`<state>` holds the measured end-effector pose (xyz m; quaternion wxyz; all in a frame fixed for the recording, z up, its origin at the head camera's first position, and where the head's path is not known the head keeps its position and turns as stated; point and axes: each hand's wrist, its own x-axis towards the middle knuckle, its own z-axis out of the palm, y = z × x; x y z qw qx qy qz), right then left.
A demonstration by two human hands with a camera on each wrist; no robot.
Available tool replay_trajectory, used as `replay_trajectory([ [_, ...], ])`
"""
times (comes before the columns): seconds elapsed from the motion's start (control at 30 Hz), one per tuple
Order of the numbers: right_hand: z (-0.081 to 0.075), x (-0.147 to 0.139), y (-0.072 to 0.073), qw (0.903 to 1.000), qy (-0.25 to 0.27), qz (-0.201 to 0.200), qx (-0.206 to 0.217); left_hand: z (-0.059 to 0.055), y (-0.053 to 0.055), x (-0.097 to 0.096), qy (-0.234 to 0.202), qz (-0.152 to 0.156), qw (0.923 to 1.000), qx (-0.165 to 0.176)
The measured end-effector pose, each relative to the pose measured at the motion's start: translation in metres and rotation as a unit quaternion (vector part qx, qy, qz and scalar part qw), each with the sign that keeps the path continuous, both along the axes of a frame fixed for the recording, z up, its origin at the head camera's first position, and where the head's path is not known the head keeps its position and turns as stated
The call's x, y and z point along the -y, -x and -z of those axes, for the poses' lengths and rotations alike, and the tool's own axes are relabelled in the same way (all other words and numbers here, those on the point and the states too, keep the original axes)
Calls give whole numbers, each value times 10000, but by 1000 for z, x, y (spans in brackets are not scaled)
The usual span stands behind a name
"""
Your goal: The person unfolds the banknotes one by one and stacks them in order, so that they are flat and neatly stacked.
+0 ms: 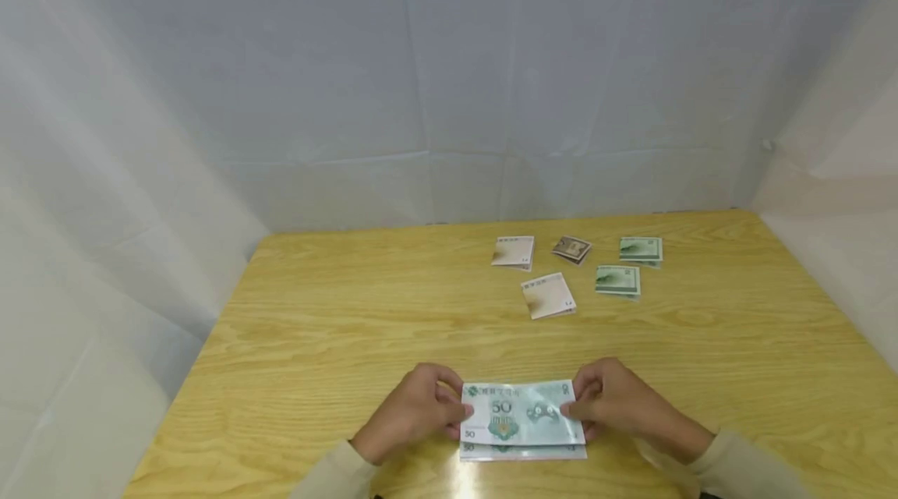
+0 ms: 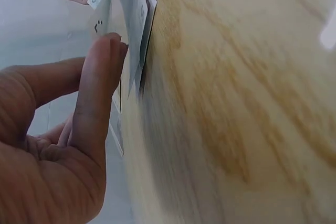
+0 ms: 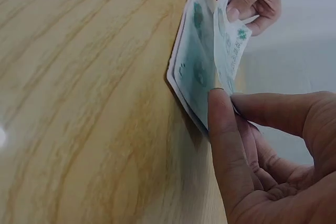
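A pale green banknote marked 50 is stretched between both hands near the table's front edge. My left hand pinches its left end, thumb on top and fingers behind. At the opposite end, my right hand pinches it the same way. Below the raised note lies a small stack of similar notes, its front edge showing in the head view. In the right wrist view the held note stands apart from the stack, tilted up off it.
Farther back on the wooden table lie folded notes: two pinkish-white ones, a small brown one and two green ones. Pale sheeting hangs behind the table and along both sides.
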<state>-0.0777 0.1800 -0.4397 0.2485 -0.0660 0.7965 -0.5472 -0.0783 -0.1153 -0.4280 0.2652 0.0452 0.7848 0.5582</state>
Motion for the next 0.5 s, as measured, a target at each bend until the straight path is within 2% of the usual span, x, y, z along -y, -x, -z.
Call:
replay_trajectory([
  [0.23, 0, 4, -4, 9997, -181, -159, -34, 0, -3, 0, 496, 296, 9982, -145],
  [0.5, 2, 6, -5, 9992, -252, -311, -17, -2, -5, -2, 1038, 530, 9904, -748],
])
